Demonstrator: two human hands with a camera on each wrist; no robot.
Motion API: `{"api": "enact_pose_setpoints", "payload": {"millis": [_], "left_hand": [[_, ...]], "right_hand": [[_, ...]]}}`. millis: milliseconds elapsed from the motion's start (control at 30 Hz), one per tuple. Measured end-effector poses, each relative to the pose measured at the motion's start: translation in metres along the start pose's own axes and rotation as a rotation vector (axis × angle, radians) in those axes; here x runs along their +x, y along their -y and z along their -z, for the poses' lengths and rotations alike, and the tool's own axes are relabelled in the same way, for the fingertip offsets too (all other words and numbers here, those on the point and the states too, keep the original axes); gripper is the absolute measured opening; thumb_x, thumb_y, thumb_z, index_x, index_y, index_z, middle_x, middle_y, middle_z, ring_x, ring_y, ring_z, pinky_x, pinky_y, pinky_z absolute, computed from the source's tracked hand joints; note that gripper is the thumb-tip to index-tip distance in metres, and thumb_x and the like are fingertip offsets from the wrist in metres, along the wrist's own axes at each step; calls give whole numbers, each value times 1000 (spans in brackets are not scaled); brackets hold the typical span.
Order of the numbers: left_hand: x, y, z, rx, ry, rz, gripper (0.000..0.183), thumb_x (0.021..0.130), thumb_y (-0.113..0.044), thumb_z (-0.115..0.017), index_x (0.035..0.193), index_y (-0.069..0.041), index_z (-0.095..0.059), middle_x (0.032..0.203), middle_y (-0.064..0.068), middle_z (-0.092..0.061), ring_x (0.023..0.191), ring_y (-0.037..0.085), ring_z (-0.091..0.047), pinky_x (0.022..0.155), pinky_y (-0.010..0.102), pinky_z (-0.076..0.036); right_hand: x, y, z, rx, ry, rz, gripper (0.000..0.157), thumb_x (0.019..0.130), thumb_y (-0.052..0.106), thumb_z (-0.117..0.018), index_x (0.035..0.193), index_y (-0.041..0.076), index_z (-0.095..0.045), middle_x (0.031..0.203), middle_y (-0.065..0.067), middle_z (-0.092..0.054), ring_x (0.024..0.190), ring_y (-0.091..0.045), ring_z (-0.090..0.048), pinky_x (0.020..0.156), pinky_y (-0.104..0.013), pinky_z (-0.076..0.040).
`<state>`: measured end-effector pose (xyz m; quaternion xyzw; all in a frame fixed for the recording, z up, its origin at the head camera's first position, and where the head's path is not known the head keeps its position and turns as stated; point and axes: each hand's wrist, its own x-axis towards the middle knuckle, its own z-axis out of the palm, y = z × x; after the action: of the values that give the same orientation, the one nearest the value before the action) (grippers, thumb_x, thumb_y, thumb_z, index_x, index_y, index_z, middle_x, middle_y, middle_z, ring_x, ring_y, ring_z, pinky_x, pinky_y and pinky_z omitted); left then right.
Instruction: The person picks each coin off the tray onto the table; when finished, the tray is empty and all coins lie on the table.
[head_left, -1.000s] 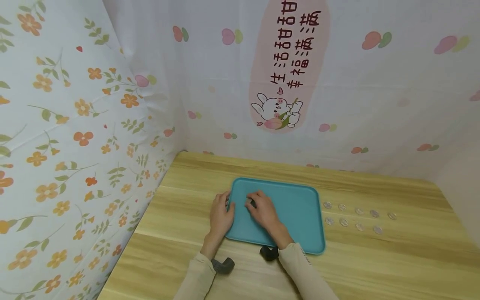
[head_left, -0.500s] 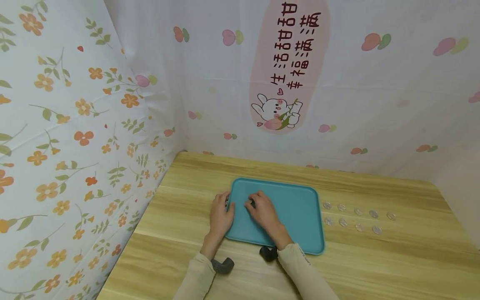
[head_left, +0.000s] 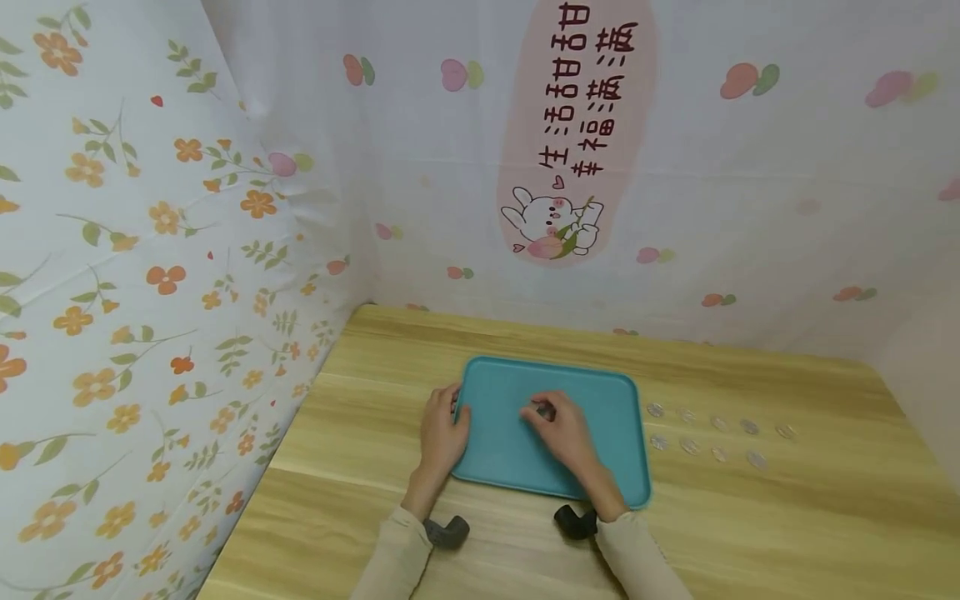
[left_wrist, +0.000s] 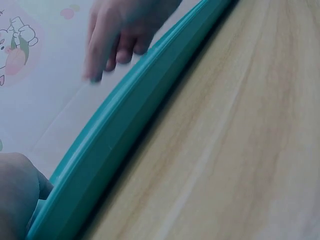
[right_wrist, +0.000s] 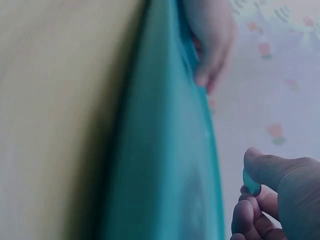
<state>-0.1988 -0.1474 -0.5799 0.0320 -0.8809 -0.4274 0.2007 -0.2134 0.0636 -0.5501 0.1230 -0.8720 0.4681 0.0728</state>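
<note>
My left hand (head_left: 441, 429) grips the left rim of a turquoise tray (head_left: 600, 450), thumb over the inner side and fingers along the outside. Over the middle of the tray is my right hand (head_left: 558, 425), its thumb and index finger pinched together. A small round disc (right_wrist: 251, 184) shows between them in the right wrist view, tinted teal there. In the left wrist view the right hand (left_wrist: 120, 37) hangs beyond the tray rim (left_wrist: 120, 105), fingers pointing down. The left hand (right_wrist: 212, 42) appears at the tray's far edge in the right wrist view.
Several small silvery discs (head_left: 718, 423) lie in two rows on the wooden table (head_left: 750, 533), right of the tray. Dark wrist mounts (head_left: 447, 532) sit at both cuffs. Printed cloth (head_left: 420, 208) walls off the back and left sides.
My right hand has moved right, from the tray's left part to its middle, with thumb and index finger still pinched. My left hand has stayed on the tray's rim.
</note>
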Motion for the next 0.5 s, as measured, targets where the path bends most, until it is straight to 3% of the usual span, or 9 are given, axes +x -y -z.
{"api": "enact_pose_setpoints", "payload": {"millis": [233,500], "left_hand": [[-1,0,4,-1,1,26,39,91,-7,-63,129,-1,-62,107,15,-62,95,28,-61,83,44,-51],[-1,0,1,10,11,14,38,91,-8,-63,128,-1,-62,106,14,-62,95,26,-60,82,41,-50]], "right_hand": [[-10,-22,48,10,-110,-26,28,87,20,-77,108,2,-71,96,-9,-68,76,-8,-54,67,-22,-46],[-43,-62,115,-60,-266,-144,31,90,21,-75,112,1,-70,95,-8,-61,77,2,-49,64,-10,-41]]}}
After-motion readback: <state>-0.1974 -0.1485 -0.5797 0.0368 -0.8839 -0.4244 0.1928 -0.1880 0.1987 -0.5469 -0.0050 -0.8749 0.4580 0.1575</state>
